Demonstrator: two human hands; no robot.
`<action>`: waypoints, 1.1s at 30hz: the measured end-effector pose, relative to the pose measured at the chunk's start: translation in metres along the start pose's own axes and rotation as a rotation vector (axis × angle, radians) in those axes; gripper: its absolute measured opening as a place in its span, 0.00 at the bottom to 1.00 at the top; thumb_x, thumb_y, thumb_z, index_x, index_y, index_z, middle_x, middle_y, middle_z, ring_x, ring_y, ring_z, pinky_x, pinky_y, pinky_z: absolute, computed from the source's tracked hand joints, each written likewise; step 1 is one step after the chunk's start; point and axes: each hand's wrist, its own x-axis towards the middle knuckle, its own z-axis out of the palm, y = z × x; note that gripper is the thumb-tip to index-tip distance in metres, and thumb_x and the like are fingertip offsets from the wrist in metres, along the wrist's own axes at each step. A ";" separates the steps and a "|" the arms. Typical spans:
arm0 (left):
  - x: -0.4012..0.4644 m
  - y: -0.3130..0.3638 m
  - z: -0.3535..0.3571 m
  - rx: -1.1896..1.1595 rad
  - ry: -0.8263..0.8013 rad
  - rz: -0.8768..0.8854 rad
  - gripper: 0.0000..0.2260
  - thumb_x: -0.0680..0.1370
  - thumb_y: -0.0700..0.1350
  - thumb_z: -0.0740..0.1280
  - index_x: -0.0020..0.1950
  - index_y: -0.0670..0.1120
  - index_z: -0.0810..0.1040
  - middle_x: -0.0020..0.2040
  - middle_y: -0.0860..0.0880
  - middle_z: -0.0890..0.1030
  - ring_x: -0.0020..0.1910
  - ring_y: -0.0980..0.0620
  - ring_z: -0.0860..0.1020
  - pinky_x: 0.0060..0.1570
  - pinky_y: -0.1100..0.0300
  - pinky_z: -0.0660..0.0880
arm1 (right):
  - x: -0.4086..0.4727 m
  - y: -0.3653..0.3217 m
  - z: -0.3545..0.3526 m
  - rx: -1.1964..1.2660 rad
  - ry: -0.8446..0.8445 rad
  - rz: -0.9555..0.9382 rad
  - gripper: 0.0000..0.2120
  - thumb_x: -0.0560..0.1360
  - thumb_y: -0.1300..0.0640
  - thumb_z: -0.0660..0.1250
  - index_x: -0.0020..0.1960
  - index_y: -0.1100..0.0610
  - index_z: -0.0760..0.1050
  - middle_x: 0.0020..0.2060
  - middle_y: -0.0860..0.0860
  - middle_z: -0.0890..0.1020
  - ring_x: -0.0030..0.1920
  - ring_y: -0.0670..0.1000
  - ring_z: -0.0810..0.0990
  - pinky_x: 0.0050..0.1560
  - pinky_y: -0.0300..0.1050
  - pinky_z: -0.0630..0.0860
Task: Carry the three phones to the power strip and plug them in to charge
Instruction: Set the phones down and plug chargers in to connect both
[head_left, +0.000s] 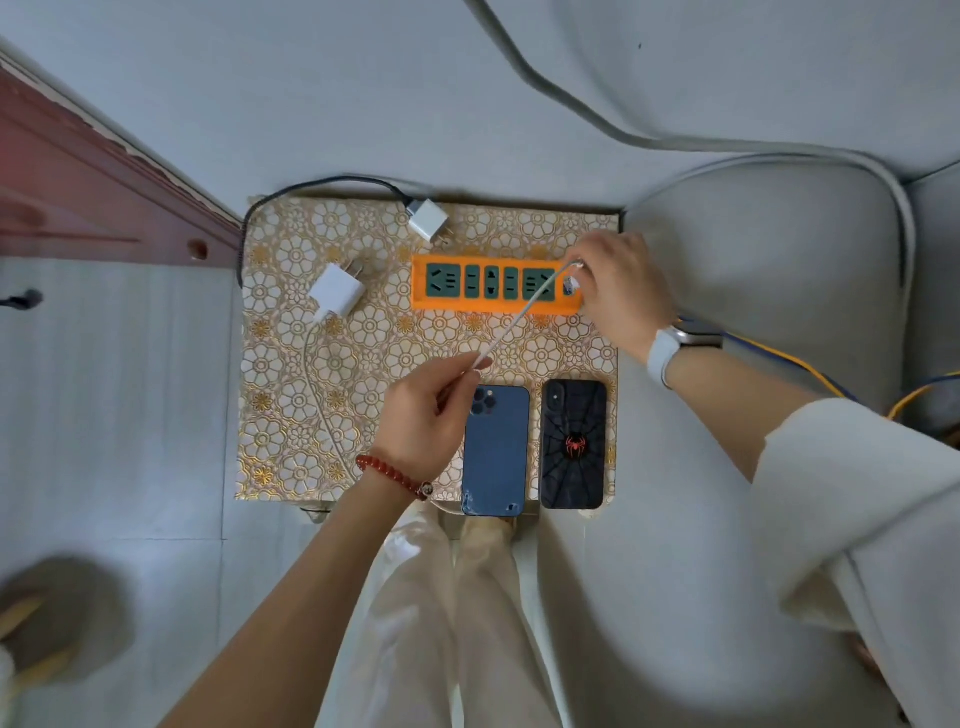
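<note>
Place: a home, likely a living room or bedroom.
Seating: grey cushioned sofa (753, 291) beside a small counter (291, 415).
Covering: gold floral cloth.
Floor: pale tiles (114, 415).
Woodwork: reddish frame (78, 171).

Head camera, single view: straight down, close over patterned table (291, 364), wide-angle.

pale tiled floor (130, 415), grey sofa (753, 286)

Red bead bracelet (390, 477), white watch (666, 349) (cream sleeve (852, 499), pale trousers (441, 613))
</note>
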 end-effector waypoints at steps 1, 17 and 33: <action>0.001 0.001 -0.001 -0.001 0.024 -0.019 0.09 0.75 0.37 0.63 0.52 0.40 0.80 0.33 0.61 0.73 0.28 0.72 0.71 0.28 0.81 0.64 | -0.001 -0.001 -0.003 0.101 0.044 0.011 0.08 0.76 0.61 0.61 0.53 0.61 0.74 0.53 0.58 0.79 0.53 0.61 0.74 0.48 0.51 0.73; 0.007 -0.010 -0.009 0.038 0.167 -0.158 0.06 0.74 0.42 0.66 0.47 0.44 0.80 0.35 0.54 0.78 0.33 0.62 0.74 0.33 0.77 0.69 | 0.001 -0.025 -0.005 0.466 0.016 0.126 0.06 0.74 0.68 0.60 0.51 0.66 0.73 0.58 0.59 0.79 0.56 0.61 0.78 0.53 0.53 0.77; 0.013 -0.014 -0.008 0.005 0.149 -0.142 0.06 0.75 0.42 0.65 0.47 0.43 0.80 0.35 0.55 0.77 0.33 0.63 0.74 0.33 0.78 0.69 | -0.005 -0.031 0.008 0.470 0.105 0.194 0.06 0.75 0.68 0.60 0.51 0.67 0.72 0.54 0.63 0.80 0.53 0.63 0.78 0.51 0.58 0.76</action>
